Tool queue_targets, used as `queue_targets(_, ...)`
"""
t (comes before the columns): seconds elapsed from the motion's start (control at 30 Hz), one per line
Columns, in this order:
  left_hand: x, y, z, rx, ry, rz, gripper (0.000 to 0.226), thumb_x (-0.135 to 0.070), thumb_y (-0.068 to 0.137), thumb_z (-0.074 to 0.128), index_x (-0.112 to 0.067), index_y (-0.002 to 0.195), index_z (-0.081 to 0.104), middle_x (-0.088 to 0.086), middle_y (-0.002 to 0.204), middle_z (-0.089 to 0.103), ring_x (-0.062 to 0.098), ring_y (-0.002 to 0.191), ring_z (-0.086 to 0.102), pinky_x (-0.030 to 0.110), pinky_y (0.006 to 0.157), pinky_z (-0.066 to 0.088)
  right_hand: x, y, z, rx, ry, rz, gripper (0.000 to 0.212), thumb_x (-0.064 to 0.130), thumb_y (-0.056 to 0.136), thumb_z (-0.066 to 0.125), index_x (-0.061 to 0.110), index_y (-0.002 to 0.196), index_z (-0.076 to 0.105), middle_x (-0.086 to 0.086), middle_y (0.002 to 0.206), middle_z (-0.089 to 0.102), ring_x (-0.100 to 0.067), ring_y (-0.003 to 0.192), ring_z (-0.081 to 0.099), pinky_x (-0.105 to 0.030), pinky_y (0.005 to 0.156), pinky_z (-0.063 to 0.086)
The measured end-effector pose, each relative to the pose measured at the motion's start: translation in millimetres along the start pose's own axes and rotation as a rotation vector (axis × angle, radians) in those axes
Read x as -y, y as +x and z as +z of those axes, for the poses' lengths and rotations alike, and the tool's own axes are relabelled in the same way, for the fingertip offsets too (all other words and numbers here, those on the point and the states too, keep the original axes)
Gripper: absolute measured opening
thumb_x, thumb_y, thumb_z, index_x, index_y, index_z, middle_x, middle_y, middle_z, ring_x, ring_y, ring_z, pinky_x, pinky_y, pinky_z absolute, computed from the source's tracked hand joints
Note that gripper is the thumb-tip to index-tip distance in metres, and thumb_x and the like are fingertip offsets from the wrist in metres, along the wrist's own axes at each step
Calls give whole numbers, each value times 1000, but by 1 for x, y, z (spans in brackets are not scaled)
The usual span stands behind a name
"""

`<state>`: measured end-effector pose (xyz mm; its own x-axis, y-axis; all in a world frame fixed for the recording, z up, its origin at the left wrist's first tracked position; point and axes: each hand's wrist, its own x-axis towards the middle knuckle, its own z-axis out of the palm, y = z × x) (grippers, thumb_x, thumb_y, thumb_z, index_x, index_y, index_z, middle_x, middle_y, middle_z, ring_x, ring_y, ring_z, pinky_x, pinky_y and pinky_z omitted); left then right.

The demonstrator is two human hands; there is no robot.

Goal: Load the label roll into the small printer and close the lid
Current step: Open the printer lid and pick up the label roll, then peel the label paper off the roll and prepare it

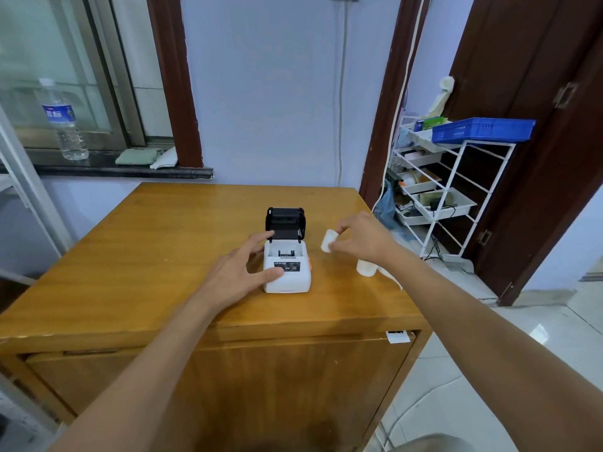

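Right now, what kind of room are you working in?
Probably a home utility or storage corner, not a workshop: a wooden cabinet serves as the bench, a water bottle stands on the windowsill, and a white wire rack holds cluttered trays under a blue crate.

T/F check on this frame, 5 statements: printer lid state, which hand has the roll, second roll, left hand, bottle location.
1. The printer has its lid closed. False: the black lid stands open and upright behind the paper bay.
2. The right hand holds a white label roll to the right of the printer. True.
3. The second roll sits inside the printer's bay. False: it stands on the table, right of the printer, under the right wrist.
4. The left hand rests against the printer's left side, thumb on its front. True.
5. The water bottle stands on the table. False: it is on the window ledge.
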<state>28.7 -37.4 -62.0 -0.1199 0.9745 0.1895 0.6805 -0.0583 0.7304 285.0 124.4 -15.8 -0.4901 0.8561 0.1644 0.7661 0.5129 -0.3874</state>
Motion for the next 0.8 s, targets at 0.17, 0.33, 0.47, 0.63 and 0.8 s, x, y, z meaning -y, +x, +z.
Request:
queue_targets(0.17,-2,-1,-1,4,2,-6,86,-81,78,64,-60,152,26,-10,154,56,19,144,49,47,112,41,-8,-4,15,31,-104,-44,27,49,82,79,28,99,79,5,102,73,-19,112,54,-41,85,51)
queue_targets(0.33,-3,-1,-1,-1,-4,-12,83,-74,82,67,-59,153,26,-11,154,55,18,144,48,45,110,40,-7,-7,15,49,-115,-46,30,55,84,77,29,99,78,6,102,74,-20,113,56,-36,83,42)
queue_targets(0.47,-4,-2,-2,-9,3,-16,82,-72,83,68,-58,153,28,-10,154,56,20,143,49,47,111,41,-2,-14,-5,-24,-105,-7,58,67,87,67,28,130,66,3,118,69,-22,116,61,-39,90,45)
queue_targets(0.63,-6,-1,-1,-15,-39,-41,80,-68,84,70,-58,152,30,-11,151,58,20,143,49,47,111,39,-17,-39,-26,2,-252,108,89,86,86,48,26,152,45,-8,148,55,-31,129,61,-48,101,49)
queue_targets(0.8,-6,-2,-2,-10,-37,-69,75,-69,86,67,-60,151,30,-12,151,58,22,143,48,52,113,38,-35,-60,-13,92,-198,150,79,79,81,64,29,140,54,-1,132,67,-29,126,62,-42,91,50)
